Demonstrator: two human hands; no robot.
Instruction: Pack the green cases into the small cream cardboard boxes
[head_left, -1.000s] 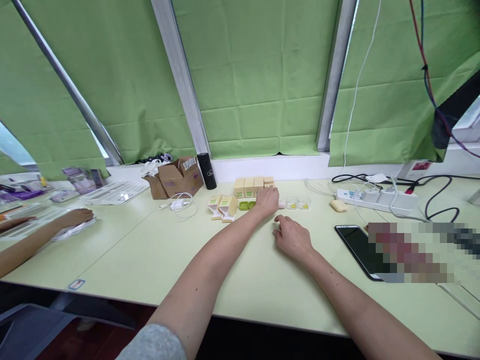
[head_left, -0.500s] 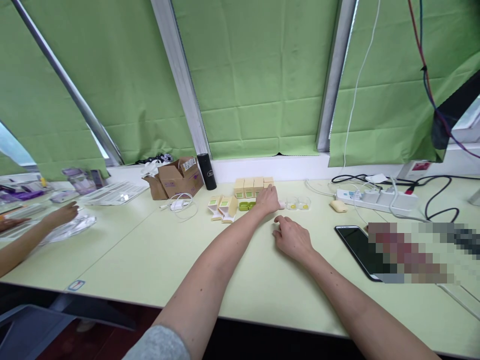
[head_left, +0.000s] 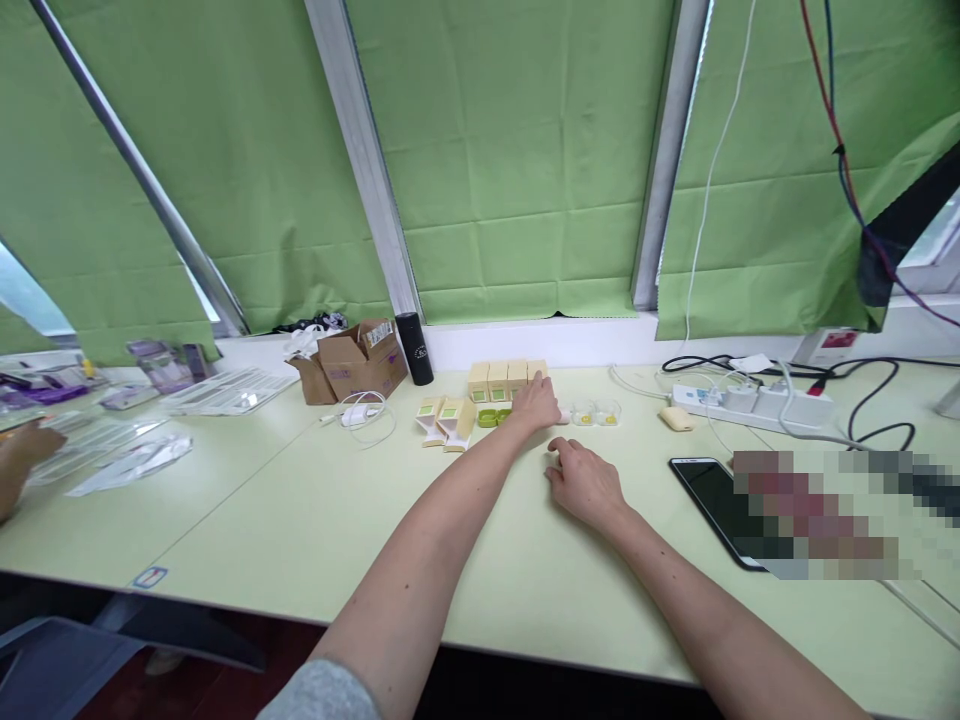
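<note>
My left hand (head_left: 534, 403) reaches over a row of small cases, its fingers stretched out and apart in front of several cream boxes (head_left: 498, 381). Its palm hides the middle of the row. To its left sits a small green case (head_left: 488, 417), and a bit of a pink item (head_left: 564, 414) shows by its thumb. Two clear cups with yellow inside (head_left: 596, 413) stand further right. Nearer me, my right hand (head_left: 589, 475) rests on the table, holding nothing, its fingers loosely bent and apart. Two opened cream boxes (head_left: 456, 421) stand at the left end.
A brown carton (head_left: 361, 362), a black bottle (head_left: 415, 349) and a white charger (head_left: 358, 414) are on the left. To the right lie a phone (head_left: 712, 508), a beige oval object (head_left: 676, 419) and a power strip (head_left: 780, 408) with cables. Another person's hand (head_left: 26, 455) is at far left.
My left hand's fingers have stretched out slightly, while it stays over the row. My right hand is nearly still. At far left, the other person's hand has drawn back from the plastic bag.
</note>
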